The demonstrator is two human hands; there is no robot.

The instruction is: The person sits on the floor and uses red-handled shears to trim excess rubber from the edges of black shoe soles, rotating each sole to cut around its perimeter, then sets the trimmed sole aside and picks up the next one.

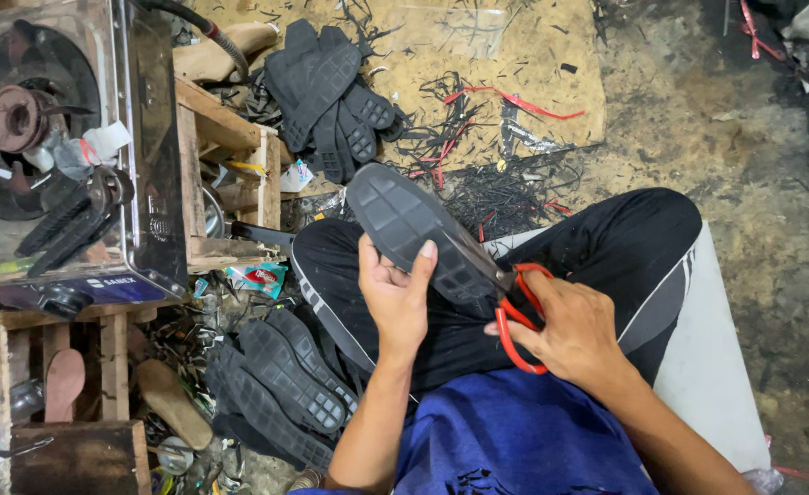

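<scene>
My left hand (pixel 393 291) grips a black rubber shoe sole (pixel 415 229), tread side up, held over my lap with the thumb pressed on its edge. My right hand (pixel 574 332) holds red-handled scissors (pixel 521 316), fingers through the loops. The blades reach up along the right edge of the sole, partly hidden behind it. I sit cross-legged in black trousers and a blue shirt.
A stack of black soles (pixel 280 385) lies by my left knee, another pile (pixel 331 101) further away on a board littered with black and red trimmings. A metal-cased machine (pixel 60 151) on a wooden frame (pixel 230 183) stands at the left. Bare dirty floor lies to the right.
</scene>
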